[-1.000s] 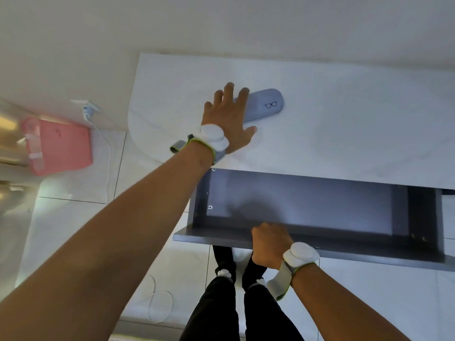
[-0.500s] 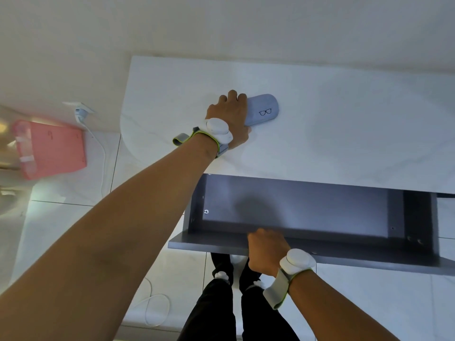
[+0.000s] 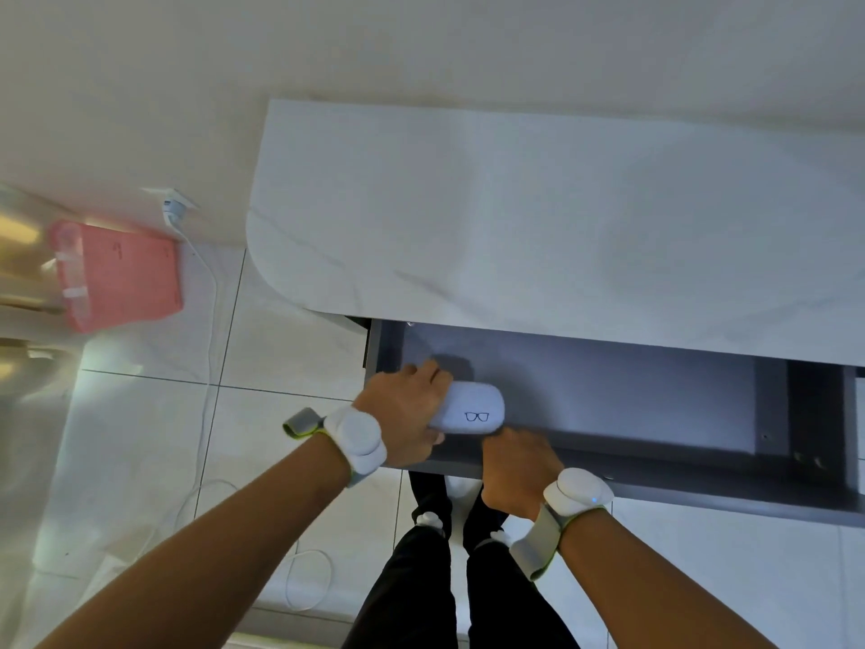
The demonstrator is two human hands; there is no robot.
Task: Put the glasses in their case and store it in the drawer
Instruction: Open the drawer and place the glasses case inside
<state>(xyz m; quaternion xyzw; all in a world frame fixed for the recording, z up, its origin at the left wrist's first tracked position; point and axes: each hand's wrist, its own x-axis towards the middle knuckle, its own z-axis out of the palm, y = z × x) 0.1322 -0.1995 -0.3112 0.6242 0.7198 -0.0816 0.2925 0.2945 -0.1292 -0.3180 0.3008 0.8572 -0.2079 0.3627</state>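
My left hand [image 3: 406, 409] grips the left end of a closed pale blue glasses case [image 3: 472, 409] with a small glasses logo. The case is held over the left part of the open dark grey drawer [image 3: 655, 405], just above its floor. My right hand [image 3: 517, 466] is closed over the drawer's front edge, right below the case. The glasses themselves are not visible. White bands sit on both wrists.
The white marble tabletop [image 3: 538, 227] lies above the drawer against a pale wall. A pink bin [image 3: 117, 274] stands on the tiled floor at the left, with a white cable [image 3: 206, 320] trailing from a wall plug. My legs stand under the drawer front.
My left hand closed on the case on the tabletop, lifted it off and brought it down into the open drawer. My right hand stayed on the drawer front.
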